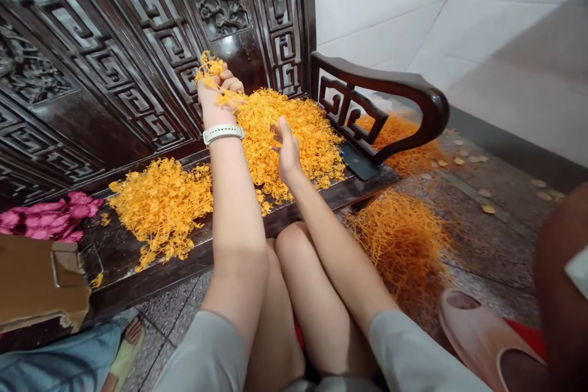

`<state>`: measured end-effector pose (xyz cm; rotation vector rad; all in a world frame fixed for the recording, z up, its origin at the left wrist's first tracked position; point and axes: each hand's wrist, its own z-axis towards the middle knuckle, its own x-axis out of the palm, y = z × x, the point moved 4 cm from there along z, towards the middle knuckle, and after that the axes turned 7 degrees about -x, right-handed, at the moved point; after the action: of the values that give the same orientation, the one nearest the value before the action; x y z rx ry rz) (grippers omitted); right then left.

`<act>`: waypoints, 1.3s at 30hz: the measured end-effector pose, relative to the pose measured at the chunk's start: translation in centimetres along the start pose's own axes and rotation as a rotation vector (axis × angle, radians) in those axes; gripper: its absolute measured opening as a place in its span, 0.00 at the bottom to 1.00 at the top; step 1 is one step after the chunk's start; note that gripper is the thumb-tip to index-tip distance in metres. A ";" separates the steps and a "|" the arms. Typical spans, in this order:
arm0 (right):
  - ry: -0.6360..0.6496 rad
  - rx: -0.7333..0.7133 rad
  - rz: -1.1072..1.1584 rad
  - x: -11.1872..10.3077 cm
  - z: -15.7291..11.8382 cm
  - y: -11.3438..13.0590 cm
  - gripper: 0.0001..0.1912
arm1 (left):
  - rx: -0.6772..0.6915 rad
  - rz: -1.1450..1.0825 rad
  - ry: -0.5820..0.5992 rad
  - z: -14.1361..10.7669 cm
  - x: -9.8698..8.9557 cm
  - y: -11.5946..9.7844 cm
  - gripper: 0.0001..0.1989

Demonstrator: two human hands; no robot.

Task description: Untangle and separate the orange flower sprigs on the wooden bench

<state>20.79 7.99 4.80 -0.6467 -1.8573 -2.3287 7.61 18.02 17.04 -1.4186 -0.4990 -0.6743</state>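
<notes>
Yellow-orange frilly pieces (210, 67) held in left hand (221, 86), grip curled; right hand (289, 152) half open, contents indeterminable, near matching loose heap (312, 135).

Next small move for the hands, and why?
Probably bring the right hand to the yellow clump in the left hand: the left hand's fingers are curled around it, while the right hand, open near the large yellow pile, appears to hold nothing.

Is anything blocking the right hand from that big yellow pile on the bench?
Nothing visible does: the right hand is over the big yellow pile, though whether they touch is unclear. The wooden armrest stands to the pile's right, not between them.
</notes>
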 end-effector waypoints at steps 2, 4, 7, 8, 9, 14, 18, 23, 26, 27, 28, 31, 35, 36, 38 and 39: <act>0.014 0.007 -0.004 -0.4 0.5 0.2 0.37 | -0.072 -0.170 -0.001 -0.4 0.2 0.5 0.20; 0.034 0.006 -0.004 -0.6 0.9 0.4 0.37 | -0.112 -0.227 0.012 -0.9 0.6 0.7 0.20; 0.057 0.012 0.026 -0.5 1.3 0.2 0.34 | -0.133 -0.202 0.077 -1.9 1.6 0.6 0.21; 0.053 0.023 0.048 -0.3 1.4 0.0 0.32 | -0.143 -0.196 0.116 -2.2 2.1 0.5 0.21; 0.044 0.038 0.076 -0.2 1.5 -0.2 0.29 | -0.162 -0.186 0.157 -2.5 2.5 0.5 0.22; -0.043 0.046 0.217 -0.8 2.1 -0.8 0.15 | -0.268 0.090 0.163 -2.5 3.6 0.6 0.19; -0.085 0.014 0.277 -2.0 2.9 -0.6 0.12 | -0.379 0.436 0.049 -1.7 3.2 1.4 0.16; -0.072 -0.023 0.395 -2.3 3.3 -0.5 0.18 | -0.209 0.684 -0.047 -1.4 3.1 2.8 0.23; -0.070 -0.076 0.385 -2.3 3.3 -0.1 0.25 | -0.173 0.918 -0.013 -1.9 2.7 3.8 0.23; -0.065 -0.095 0.367 -2.4 3.4 0.1 0.27 | -0.199 0.976 0.021 -2.0 2.6 4.2 0.22; -0.057 -0.110 0.347 -2.4 3.4 0.3 0.28 | -0.229 1.012 0.055 -2.2 2.3 4.6 0.20; -0.026 -0.139 0.296 -2.6 3.6 0.7 0.32 | -0.293 1.068 0.127 -2.4 1.7 5.3 0.16; 0.002 -0.161 0.232 -2.7 3.7 0.6 0.35 | -0.279 1.109 0.180 -2.0 1.0 6.2 0.09; 0.008 -0.167 0.214 -2.6 3.7 0.6 0.36 | -0.263 1.086 0.203 -1.8 1.0 6.5 0.09; 0.026 -0.167 0.184 -2.5 3.7 0.4 0.35 | -0.224 1.024 0.252 -1.5 0.8 7.0 0.09; 0.036 -0.160 0.175 -2.4 3.7 0.3 0.35 | -0.200 0.998 0.267 -1.3 0.8 7.2 0.09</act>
<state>24.07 11.00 4.78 -0.7468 -1.5433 -2.3726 13.06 16.77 12.20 -1.5124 0.4994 -0.0844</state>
